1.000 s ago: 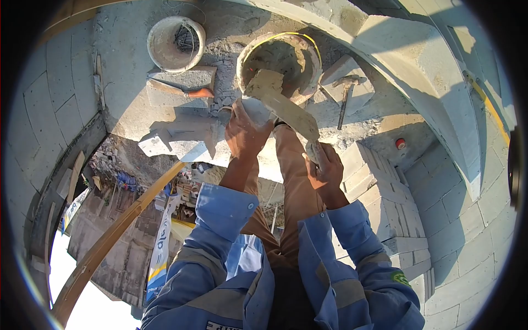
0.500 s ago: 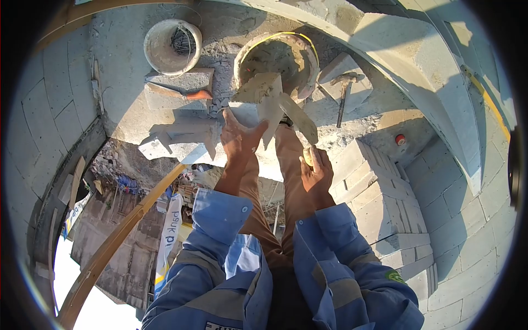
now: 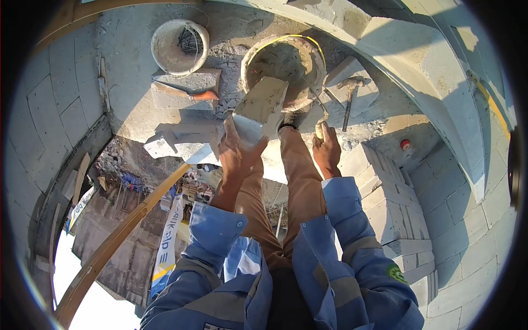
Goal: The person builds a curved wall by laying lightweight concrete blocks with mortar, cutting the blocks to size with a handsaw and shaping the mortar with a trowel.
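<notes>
My left hand (image 3: 241, 147) grips the near end of a light grey block (image 3: 250, 125), whose upper face is coated with wet mortar. The block's far end reaches the near rim of a round mortar tub (image 3: 245, 66) edged partly in yellow. In my right hand (image 3: 328, 149), fingers are wrapped around the pale yellowish handle of a trowel (image 3: 311, 117). Its mortar-smeared blade is right of the block, above my shoe and near the tub. Part of the blade's outline blends into the grey ground.
A bucket (image 3: 159, 52) of nails or wire pieces stands back left. A handsaw (image 3: 202, 95) lies on a block near it. A hammer (image 3: 348, 104) rests against another block at right. Stacked blocks (image 3: 379, 192) stand right; a wooden pole (image 3: 132, 220) crosses a drop at left.
My right hand has moved forward and slightly right, turning the trowel so its blade lies lower beside the block. My left hand still holds the block in nearly the same place.
</notes>
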A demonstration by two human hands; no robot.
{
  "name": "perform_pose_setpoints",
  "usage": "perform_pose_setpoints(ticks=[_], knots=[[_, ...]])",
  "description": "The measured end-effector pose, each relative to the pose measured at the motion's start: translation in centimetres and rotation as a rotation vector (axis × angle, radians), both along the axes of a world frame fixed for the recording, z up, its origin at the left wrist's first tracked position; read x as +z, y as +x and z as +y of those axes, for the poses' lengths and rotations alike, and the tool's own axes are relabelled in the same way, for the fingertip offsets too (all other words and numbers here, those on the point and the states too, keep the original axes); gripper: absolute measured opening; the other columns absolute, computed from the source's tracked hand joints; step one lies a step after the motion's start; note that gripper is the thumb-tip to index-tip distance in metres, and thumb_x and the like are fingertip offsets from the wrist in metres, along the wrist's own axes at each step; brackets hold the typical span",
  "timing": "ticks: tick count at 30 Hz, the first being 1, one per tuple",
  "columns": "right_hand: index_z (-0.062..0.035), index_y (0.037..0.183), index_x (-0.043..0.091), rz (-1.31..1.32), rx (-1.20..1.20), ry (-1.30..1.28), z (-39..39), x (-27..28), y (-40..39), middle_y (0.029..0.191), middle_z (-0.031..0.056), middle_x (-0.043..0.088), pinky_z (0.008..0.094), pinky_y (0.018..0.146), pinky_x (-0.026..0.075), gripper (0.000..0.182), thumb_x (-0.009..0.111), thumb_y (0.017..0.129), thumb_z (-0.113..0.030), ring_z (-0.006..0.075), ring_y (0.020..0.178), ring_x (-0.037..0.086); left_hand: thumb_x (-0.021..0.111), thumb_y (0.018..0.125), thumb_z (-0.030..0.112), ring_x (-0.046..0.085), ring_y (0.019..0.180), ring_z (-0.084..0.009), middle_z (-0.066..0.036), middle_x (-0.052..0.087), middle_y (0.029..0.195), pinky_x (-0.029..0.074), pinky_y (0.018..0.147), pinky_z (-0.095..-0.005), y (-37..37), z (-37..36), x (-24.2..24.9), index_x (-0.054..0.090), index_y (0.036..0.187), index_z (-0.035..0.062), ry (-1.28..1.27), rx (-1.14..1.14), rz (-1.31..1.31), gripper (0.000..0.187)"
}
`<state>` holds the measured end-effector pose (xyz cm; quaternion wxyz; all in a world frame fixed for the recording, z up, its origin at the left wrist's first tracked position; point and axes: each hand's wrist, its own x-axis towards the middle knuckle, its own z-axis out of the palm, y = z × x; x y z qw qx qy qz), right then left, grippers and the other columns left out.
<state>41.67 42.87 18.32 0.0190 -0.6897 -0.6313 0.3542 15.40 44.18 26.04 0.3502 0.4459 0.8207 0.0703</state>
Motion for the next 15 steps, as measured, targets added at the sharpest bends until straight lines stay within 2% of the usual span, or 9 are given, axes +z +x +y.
perform_pose_setpoints(ticks=[1,3,6,9,11,13,15], knots=[[-0.0067,0.132,0.057,0.057,0.010,0.006,1.2,-0.5,1.0,0.111,0.0142,0.063,0.0413,0.083,0.055,0.049,0.071,0.086,-0.015,0.0345,0.100,0.064,0.085,0.066,0.037,0.065,0.097,-0.0458,-0.025,0.065,0.106,0.053,0.085,-0.0501,-0.4,0.2,0.4,0.046,0.131,-0.0011,-0.008,0.003,0.002,0.085],[-0.0083,0.133,0.058,0.103,0.107,-0.095,5.6,0.5,2.1,0.110,0.0143,0.063,0.0419,0.084,0.054,0.050,0.071,0.086,-0.016,0.0354,0.099,0.064,0.082,0.065,0.030,0.064,0.102,-0.0434,-0.022,0.064,0.114,0.051,0.089,-0.0506,-0.8,1.6,1.3,0.045,0.137,0.0007,0.138,-0.249,-0.010,0.086],[-0.0117,0.133,0.060,0.069,0.317,-0.183,12.0,2.8,2.7,0.119,0.0121,0.064,0.0435,0.089,0.054,0.051,0.071,0.084,-0.019,0.0348,0.105,0.065,0.079,0.065,0.024,0.064,0.106,-0.0404,-0.020,0.063,0.119,0.050,0.092,-0.0504,-1.6,2.2,0.8,0.046,0.140,0.0040,0.250,-0.379,0.027,0.084],[-0.0069,0.133,0.059,0.027,0.464,-0.238,14.5,3.1,2.5,0.113,0.0151,0.065,0.0442,0.089,0.053,0.053,0.070,0.082,-0.013,0.0363,0.104,0.064,0.079,0.066,0.022,0.062,0.110,-0.0380,-0.018,0.062,0.125,0.046,0.096,-0.0496,-2.4,2.4,1.0,0.048,0.140,0.0058,0.199,-0.465,0.043,0.082],[-0.0072,0.134,0.060,0.087,0.485,-0.239,14.8,2.8,2.3,0.114,0.0153,0.065,0.0443,0.090,0.053,0.054,0.069,0.081,-0.011,0.0356,0.106,0.064,0.080,0.066,0.022,0.061,0.113,-0.0371,-0.017,0.061,0.127,0.045,0.098,-0.0495,-2.4,2.7,0.9,0.047,0.141,0.0066,0.184,-0.495,0.057,0.083],[-0.0150,0.132,0.062,0.134,0.509,-0.165,14.4,3.0,1.5,0.122,0.0095,0.065,0.0447,0.088,0.054,0.051,0.068,0.082,-0.013,0.0333,0.106,0.065,0.081,0.066,0.022,0.060,0.115,-0.0362,-0.016,0.059,0.129,0.044,0.099,-0.0493,-2.7,3.2,0.9,0.047,0.141,0.0073,0.156,-0.519,0.080,0.084],[-0.0141,0.132,0.062,0.098,0.556,-0.208,13.6,4.3,1.0,0.120,0.0090,0.065,0.0437,0.087,0.054,0.051,0.068,0.082,-0.012,0.0314,0.105,0.065,0.083,0.065,0.025,0.058,0.119,-0.0350,-0.015,0.058,0.130,0.042,0.101,-0.0489,-2.3,3.7,1.2,0.046,0.140,0.0073,0.055,-0.519,0.048,0.086]])
